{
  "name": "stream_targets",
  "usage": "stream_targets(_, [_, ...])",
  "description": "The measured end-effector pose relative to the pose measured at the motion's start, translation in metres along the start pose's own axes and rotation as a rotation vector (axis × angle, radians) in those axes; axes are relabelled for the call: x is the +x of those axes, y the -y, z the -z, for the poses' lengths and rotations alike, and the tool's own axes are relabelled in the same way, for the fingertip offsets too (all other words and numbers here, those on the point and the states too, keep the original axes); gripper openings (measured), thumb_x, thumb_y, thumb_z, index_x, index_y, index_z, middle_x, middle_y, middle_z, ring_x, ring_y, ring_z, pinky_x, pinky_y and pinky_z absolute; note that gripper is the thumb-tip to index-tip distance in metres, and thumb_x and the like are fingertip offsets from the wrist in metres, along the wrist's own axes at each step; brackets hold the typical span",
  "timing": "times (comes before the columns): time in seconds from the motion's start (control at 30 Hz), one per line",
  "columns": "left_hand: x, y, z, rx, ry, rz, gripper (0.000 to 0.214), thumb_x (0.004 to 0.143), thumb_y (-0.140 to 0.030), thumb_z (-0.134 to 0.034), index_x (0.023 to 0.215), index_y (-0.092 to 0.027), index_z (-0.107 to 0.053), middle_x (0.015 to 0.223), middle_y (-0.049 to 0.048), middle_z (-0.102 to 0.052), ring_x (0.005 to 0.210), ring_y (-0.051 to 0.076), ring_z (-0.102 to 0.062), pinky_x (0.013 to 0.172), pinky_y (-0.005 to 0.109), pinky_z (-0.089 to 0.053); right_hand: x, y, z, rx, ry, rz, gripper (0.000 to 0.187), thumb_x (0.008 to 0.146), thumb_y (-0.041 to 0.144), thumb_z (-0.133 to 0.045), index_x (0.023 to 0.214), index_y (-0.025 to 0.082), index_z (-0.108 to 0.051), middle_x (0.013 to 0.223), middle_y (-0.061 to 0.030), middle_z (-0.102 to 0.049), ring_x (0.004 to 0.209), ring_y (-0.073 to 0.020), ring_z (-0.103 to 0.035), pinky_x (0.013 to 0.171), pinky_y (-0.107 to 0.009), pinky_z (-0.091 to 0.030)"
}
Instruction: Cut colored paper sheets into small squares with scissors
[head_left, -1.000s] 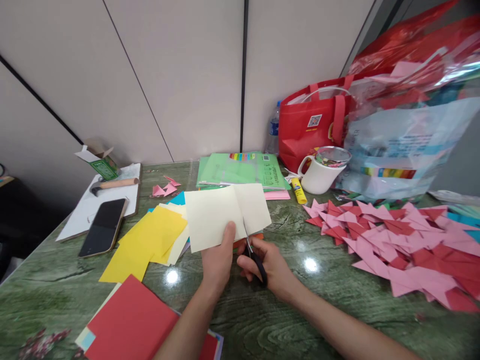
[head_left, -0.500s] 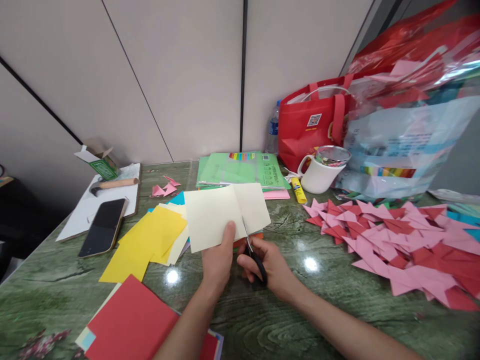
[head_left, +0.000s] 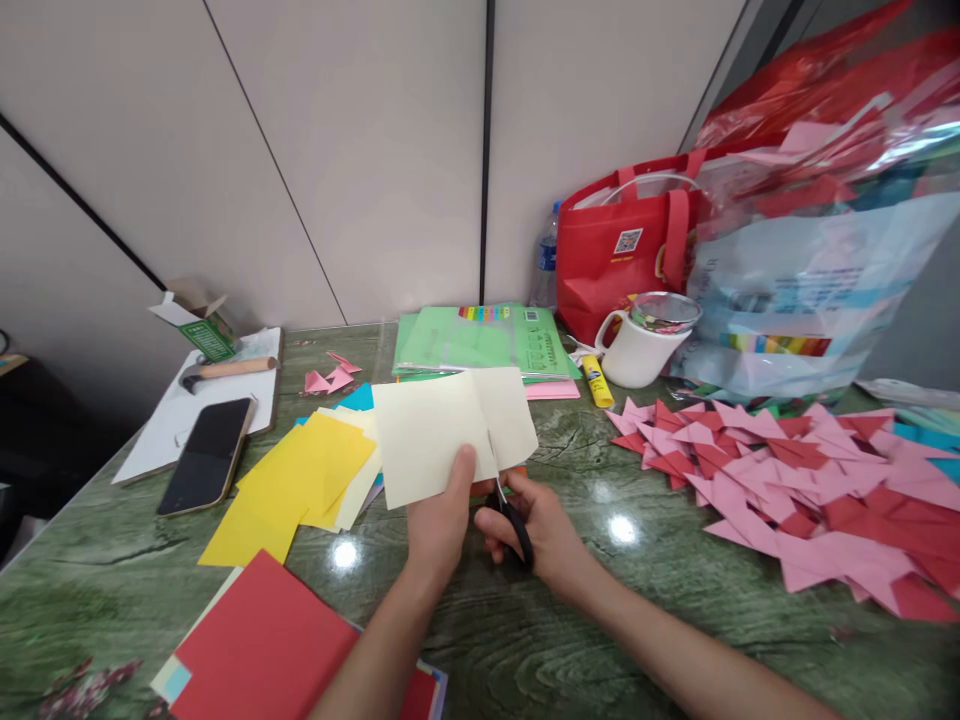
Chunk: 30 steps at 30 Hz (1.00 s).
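Observation:
My left hand (head_left: 442,510) pinches a cream sheet of paper (head_left: 427,435) at its near edge, thumb on top and the other fingers hidden beneath. A cut runs up the sheet from that edge, right of my thumb, and a crease continues above it. In my right hand (head_left: 544,525) are black-handled scissors (head_left: 516,530), their blades at the cut and partly hidden by the paper. Left of the sheet lie yellow papers (head_left: 307,470) over cream and blue ones. A stack topped with red paper (head_left: 262,635) lies partly under my left forearm.
Folded pink and red paper pieces (head_left: 787,470) cover the table's right side. Behind stand a white mug (head_left: 637,350), a glue stick (head_left: 597,381), a red bag (head_left: 630,240) and green packets (head_left: 480,340). At left lie a phone (head_left: 206,455) and a hammer (head_left: 232,367).
The cream sheet has shifted slightly right and down on its left part, and its right part now stands more apart at the cut. The scissors' blades have drawn back slightly toward me.

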<state>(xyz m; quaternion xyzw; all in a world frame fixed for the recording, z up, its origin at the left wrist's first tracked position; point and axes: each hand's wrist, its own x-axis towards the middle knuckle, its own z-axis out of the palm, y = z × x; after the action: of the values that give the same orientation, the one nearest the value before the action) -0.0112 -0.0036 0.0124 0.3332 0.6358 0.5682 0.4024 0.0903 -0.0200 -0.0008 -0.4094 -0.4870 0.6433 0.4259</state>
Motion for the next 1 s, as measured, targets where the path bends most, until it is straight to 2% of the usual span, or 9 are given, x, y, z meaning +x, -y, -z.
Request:
stream_targets(0.2, [-0.002,-0.0008,-0.0013,0.026,0.003,0.02,0.037,0.066,-0.033,-0.064,0.099,-0.017,-0.06,0.107,0.0069,-0.061,0.103,0.017,-0.053,0.094,0.028,-0.035,0.0006,0.0083,0.0015,-0.026,-0.003,0.058,0.038,0.062,0.045,-0.066,0.08,0.015,-0.05,0.053,0.004,-0.052,0.047,-0.0092,-0.046,0.045,-0.021,-0.038])
stream_targets(0.77, [-0.0009,0.001,-0.0008,-0.01,0.012,0.007,0.039,0.064,-0.033,-0.065,0.1,-0.017,-0.059,0.109,0.0078,-0.06,0.106,0.018,-0.052,0.096,0.03,-0.033,0.0015,0.0073,0.0019,-0.027,-0.028,0.004,0.042,0.059,0.05,-0.066,0.078,0.016,-0.05,0.053,0.0041,-0.05,0.043,-0.0082,-0.042,0.042,-0.022,-0.036])
stream_targets(1.0, [-0.0022,-0.0022,-0.0009,0.001,0.02,0.012,0.036,0.066,-0.03,-0.063,0.099,-0.017,-0.06,0.107,0.0075,-0.061,0.103,0.018,-0.053,0.094,0.03,-0.036,0.0017,0.0027,0.0016,-0.018,-0.037,0.008,0.039,0.062,0.047,-0.065,0.077,0.015,-0.049,0.05,0.0053,-0.049,0.041,-0.0071,-0.04,0.04,-0.02,-0.033])
